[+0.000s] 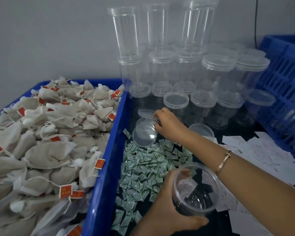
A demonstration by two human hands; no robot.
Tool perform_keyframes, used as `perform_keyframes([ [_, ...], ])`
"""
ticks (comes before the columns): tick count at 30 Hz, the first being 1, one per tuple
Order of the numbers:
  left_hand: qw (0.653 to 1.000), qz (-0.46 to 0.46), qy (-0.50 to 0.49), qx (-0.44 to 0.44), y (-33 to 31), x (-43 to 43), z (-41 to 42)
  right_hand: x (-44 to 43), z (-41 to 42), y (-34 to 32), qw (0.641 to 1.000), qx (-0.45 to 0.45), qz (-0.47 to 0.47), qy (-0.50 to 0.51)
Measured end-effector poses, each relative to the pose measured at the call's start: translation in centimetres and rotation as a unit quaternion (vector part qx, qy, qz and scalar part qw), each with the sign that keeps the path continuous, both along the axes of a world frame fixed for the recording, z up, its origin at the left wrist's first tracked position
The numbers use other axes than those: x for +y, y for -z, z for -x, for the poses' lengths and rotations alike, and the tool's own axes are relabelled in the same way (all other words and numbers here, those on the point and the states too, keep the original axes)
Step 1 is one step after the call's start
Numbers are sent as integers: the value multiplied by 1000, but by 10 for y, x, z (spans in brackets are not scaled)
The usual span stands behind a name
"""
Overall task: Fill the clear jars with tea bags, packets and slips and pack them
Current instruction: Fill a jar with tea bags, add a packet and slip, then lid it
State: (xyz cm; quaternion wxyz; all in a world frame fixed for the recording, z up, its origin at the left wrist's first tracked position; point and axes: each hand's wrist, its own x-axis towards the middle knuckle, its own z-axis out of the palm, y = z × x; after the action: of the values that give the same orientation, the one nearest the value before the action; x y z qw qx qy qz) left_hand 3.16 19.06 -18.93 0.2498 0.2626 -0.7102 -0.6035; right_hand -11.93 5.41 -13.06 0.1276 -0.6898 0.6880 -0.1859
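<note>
Left grip [167,206]: curled round open clear plastic jar [194,189], held low over green-white packets [143,167], likely for filling.
Right grip [169,124]: pinched clear round lid [146,112], probably setting it aside.

1. One view only: head-worn, wide-angle.
2. Faces forward and steeply down from the near edge of the counter [232,132] toward its far edge, where the wall [41,40] fills the top of frame.
3. Close range: the open jar [194,189] at the near edge looms large. The stacked clear jars [160,68] at the far edge lean outward from lens distortion.
</note>
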Motion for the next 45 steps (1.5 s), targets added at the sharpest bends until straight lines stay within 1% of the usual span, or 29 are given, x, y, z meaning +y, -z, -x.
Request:
perform_keyframes([
  [2,1000,0,5,0,-3,0,0,-2,2,6,999,6,-46,2],
  [4,1000,-4,12,2,-5,-1,1,-1,6,9,997,-12,-75,-8],
  [5,1000,-7,17,5,-6,-1,1,0,8,9,997,-19,-69,-12],
  [8,1000,-9,17,13,-9,-1,0,12,13,5,999,-43,-12,-4],
  [10,1000,-6,11,18,-11,0,-1,32,17,3,994,-104,16,9],
  [12,1000,-1,5,25,-11,3,-2,60,21,6,974,-225,15,12],
  [14,1000,2,1,21,-13,6,-3,97,24,8,934,-356,-4,15],
  [15,1000,1,-1,16,-13,7,-5,115,24,11,916,-399,-11,23],
  [16,1000,-3,-5,10,-13,9,-7,132,26,15,904,-426,-16,37],
  [19,999,-16,-46,-6,-22,15,-17,169,33,32,885,-458,-6,81],
  [21,996,19,-83,0,-37,19,-23,187,35,45,847,-523,18,95],
  [22,994,45,-97,9,-49,21,-25,196,35,50,838,-539,26,84],
  [23,991,71,-113,22,-63,22,-28,204,34,55,844,-534,27,50],
  [24,985,99,-137,36,-77,21,-32,212,31,60,863,-504,16,-1],
  [26,964,163,-205,48,-104,11,-42,221,19,68,900,-432,-11,-59],
  [28,935,233,-266,18,-126,-10,-53,221,11,76,926,-375,-9,-42],
  [30,916,261,-303,-39,-140,-42,-66,216,3,76,931,-364,-6,-3],
  [32,902,244,-336,-113,-146,-77,-80,210,-3,75,927,-374,4,21],
  [33,885,248,-356,-168,-144,-94,-87,208,-7,73,925,-380,11,26],
  [34,861,258,-372,-232,-139,-110,-95,205,-10,72,923,-384,18,28],
  [35,835,270,-380,-293,-134,-124,-102,203,-14,71,922,-386,27,30],
  [37,785,308,-360,-399,-121,-145,-110,200,-21,71,920,-386,52,33],
  [38,762,327,-341,-443,-115,-153,-110,199,-24,71,920,-385,69,37],
  [39,747,333,-322,-477,-111,-159,-108,198,-26,71,920,-380,83,41],
  [41,735,316,-290,-526,-105,-167,-100,199,-29,71,922,-372,93,48],
  [42,723,313,-285,-545,-101,-170,-95,200,-29,71,922,-373,94,49],
  [45,677,331,-320,-575,-91,-174,-86,201,-28,75,925,-363,103,51],
])
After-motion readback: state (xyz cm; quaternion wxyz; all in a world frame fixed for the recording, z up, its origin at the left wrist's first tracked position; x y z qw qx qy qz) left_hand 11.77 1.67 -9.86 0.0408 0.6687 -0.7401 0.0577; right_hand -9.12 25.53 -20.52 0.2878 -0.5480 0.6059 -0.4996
